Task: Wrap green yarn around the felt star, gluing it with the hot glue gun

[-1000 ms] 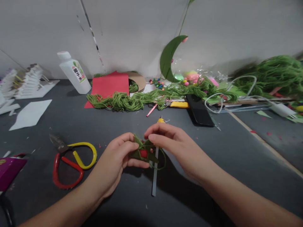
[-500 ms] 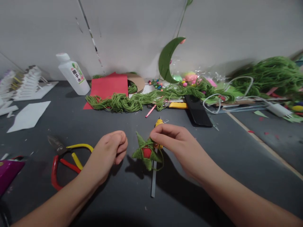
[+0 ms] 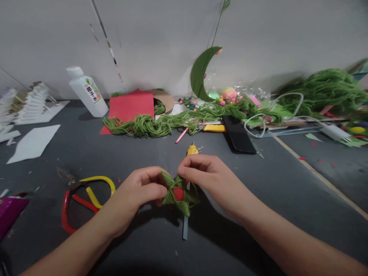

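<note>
A green yarn-wrapped star (image 3: 183,209) with a red middle is held up above the dark table. My left hand (image 3: 145,188) has its thumb and fingers at the star's left points, closed around its edge. The fingers of my right hand (image 3: 207,172) pinch the top of the star, where a loose strand of yarn loops down at the right. Behind the star and my right hand lies a yellow glue gun (image 3: 192,149), partly hidden. A thin grey strip (image 3: 185,228) lies on the table below the star.
Red-and-yellow-handled pliers (image 3: 65,214) lie beside my left forearm. Along the wall are a white bottle (image 3: 89,96), red paper (image 3: 132,104), green yarn (image 3: 146,125), a black phone (image 3: 238,136), a white cable and charger (image 3: 335,132), and a green crescent moon (image 3: 198,74).
My left hand has moved right, opened from its curled shape and taken the star's left side. The star has tilted and dropped slightly; my right hand keeps its pinch.
</note>
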{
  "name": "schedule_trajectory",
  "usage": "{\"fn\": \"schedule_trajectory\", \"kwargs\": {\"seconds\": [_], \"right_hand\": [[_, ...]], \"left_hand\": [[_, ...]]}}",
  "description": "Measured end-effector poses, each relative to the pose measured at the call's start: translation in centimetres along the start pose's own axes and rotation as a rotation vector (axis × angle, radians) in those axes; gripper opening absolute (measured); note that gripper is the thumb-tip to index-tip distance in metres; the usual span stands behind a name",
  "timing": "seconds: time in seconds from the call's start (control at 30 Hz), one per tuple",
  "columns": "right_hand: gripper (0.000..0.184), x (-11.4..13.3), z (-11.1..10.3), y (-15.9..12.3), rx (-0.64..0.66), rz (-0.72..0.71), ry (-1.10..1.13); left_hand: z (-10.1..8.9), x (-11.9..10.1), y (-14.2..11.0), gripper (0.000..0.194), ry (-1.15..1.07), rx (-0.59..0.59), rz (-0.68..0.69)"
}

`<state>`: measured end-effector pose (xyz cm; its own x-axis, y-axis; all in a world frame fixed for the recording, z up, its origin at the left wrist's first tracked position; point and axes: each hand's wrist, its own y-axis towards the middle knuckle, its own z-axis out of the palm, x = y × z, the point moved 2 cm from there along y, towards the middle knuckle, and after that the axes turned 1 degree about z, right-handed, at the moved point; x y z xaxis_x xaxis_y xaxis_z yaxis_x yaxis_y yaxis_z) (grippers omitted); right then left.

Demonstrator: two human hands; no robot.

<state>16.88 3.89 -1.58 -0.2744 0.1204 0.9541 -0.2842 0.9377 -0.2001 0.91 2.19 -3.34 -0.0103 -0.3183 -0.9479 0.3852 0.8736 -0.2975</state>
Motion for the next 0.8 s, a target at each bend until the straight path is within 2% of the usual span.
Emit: {"fn": "schedule_trajectory", "kwargs": {"seconds": [0.17, 0.63, 0.8], "right_hand": [[0.014, 0.0, 0.5, -0.2, 0.044, 0.019, -0.016], [0.012, -0.1, 0.8, -0.4, 0.12, 0.008, -0.085], [0.014, 0.3, 1.1, -0.4, 0.115, -0.06, -0.119]], "left_hand": [[0.2, 0.2, 0.1, 0.007, 0.02, -0.083, -0.09], [0.1, 0.5, -0.1, 0.011, 0.063, -0.029, -0.097], [0.2, 0.5, -0.1, 0.011, 0.092, -0.071, -0.099]]}}
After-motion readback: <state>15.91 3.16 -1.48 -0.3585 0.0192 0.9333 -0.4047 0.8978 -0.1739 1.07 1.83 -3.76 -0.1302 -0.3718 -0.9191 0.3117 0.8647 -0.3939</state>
